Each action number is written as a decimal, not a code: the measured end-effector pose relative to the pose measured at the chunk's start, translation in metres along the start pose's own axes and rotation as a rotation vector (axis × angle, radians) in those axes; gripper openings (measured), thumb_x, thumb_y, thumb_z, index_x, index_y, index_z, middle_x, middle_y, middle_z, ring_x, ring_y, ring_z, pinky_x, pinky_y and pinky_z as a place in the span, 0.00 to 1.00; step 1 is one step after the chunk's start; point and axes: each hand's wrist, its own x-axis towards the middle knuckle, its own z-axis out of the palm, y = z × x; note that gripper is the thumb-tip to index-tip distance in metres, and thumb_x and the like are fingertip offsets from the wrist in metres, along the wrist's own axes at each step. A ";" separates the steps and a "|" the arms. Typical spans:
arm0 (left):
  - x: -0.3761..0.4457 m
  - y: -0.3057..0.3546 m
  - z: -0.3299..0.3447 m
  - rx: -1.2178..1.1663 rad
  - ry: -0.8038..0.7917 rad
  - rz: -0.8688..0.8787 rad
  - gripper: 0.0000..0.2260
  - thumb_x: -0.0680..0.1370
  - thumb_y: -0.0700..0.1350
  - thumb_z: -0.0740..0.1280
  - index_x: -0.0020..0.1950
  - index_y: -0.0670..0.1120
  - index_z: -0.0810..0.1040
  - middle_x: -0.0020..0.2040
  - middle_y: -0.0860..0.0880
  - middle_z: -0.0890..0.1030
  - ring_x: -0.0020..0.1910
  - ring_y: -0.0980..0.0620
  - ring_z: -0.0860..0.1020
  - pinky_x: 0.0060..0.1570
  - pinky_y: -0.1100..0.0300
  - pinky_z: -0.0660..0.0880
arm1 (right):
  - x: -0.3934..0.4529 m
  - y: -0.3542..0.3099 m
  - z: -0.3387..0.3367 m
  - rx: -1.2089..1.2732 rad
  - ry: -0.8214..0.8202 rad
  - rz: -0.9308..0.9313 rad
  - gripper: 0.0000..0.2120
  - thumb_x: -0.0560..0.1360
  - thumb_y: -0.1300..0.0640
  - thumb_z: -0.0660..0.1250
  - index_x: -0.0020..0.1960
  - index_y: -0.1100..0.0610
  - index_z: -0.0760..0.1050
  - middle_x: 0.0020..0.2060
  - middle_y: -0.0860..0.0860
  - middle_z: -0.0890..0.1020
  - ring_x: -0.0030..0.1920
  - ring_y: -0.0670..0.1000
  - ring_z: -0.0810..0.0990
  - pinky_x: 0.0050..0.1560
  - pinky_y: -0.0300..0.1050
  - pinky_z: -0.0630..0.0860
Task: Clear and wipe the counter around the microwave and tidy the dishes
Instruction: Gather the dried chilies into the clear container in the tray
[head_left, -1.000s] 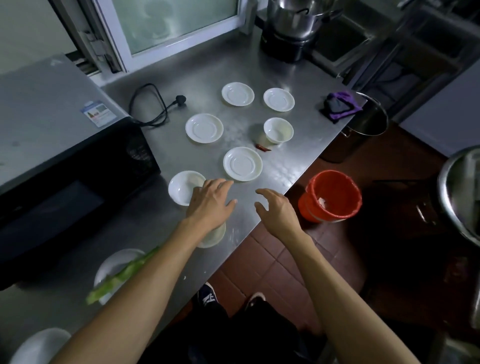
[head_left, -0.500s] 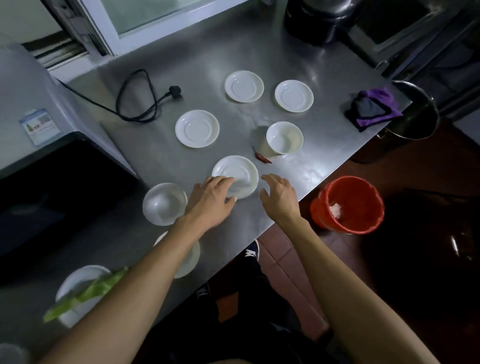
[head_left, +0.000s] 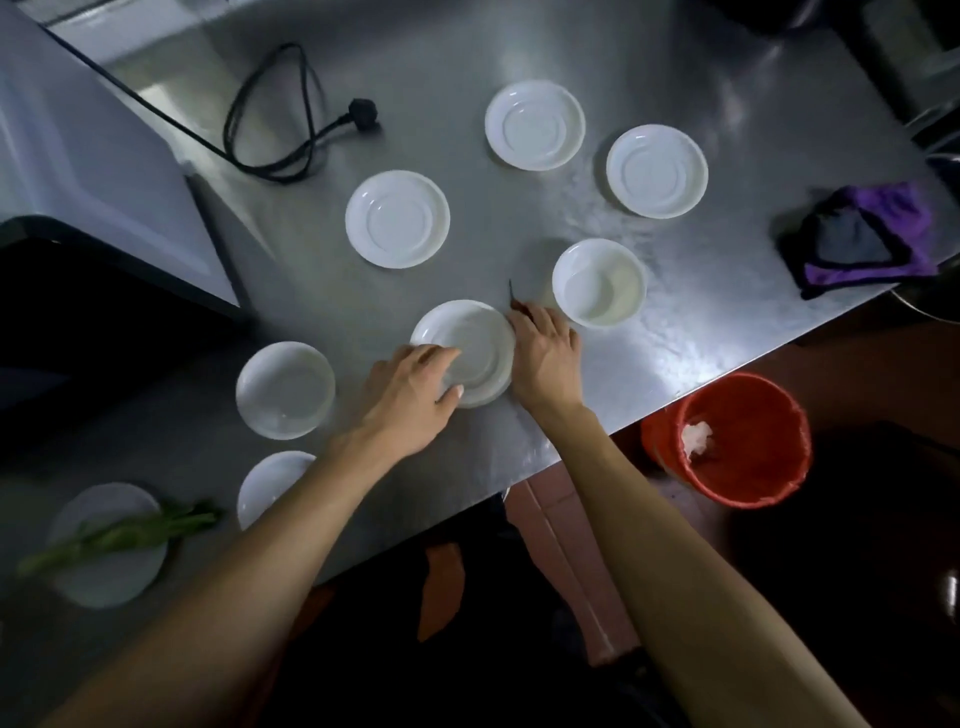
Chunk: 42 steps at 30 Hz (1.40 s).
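Both hands are at one white saucer (head_left: 470, 343) near the front edge of the steel counter (head_left: 675, 322). The left hand (head_left: 410, 392) holds the saucer's near left rim: its fingers curl over the rim and the thumb lies on the near side. The right hand (head_left: 543, 358) sits at the saucer's right rim, fingers bent and close together. I cannot tell if they hold the rim or only touch it. A small red chili (head_left: 519, 304) pokes out just past the right fingertips.

A white bowl (head_left: 599, 283) stands just right of that hand. Three more saucers lie farther back: one (head_left: 397, 219) beside the microwave (head_left: 93, 171) and two (head_left: 535, 124) (head_left: 657, 170) behind the bowl. A purple cloth (head_left: 867, 239) lies at the counter's right edge. Left of the left hand is another bowl (head_left: 285, 389). A plate (head_left: 106, 543) with a green stalk (head_left: 119, 535) is at the near left. An orange bucket (head_left: 737, 441) stands on the floor.
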 end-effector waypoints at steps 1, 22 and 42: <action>0.000 0.000 0.000 -0.005 0.001 -0.010 0.20 0.79 0.50 0.67 0.70 0.48 0.73 0.67 0.48 0.77 0.66 0.43 0.74 0.60 0.44 0.72 | 0.004 0.001 0.003 -0.011 0.018 -0.009 0.22 0.69 0.60 0.71 0.63 0.54 0.76 0.63 0.51 0.77 0.62 0.57 0.74 0.59 0.53 0.70; 0.003 0.005 -0.006 0.000 0.022 -0.042 0.18 0.79 0.49 0.66 0.68 0.47 0.74 0.64 0.48 0.78 0.60 0.41 0.75 0.55 0.44 0.74 | -0.002 0.026 -0.005 0.114 0.180 -0.152 0.10 0.75 0.63 0.60 0.44 0.62 0.81 0.42 0.56 0.81 0.43 0.61 0.75 0.46 0.53 0.74; -0.053 -0.027 -0.047 -0.017 0.231 -0.140 0.16 0.79 0.50 0.67 0.65 0.46 0.76 0.61 0.47 0.80 0.59 0.42 0.77 0.53 0.45 0.76 | -0.001 -0.087 -0.036 0.293 0.097 -0.377 0.12 0.73 0.69 0.66 0.53 0.59 0.81 0.45 0.56 0.82 0.42 0.60 0.80 0.40 0.47 0.75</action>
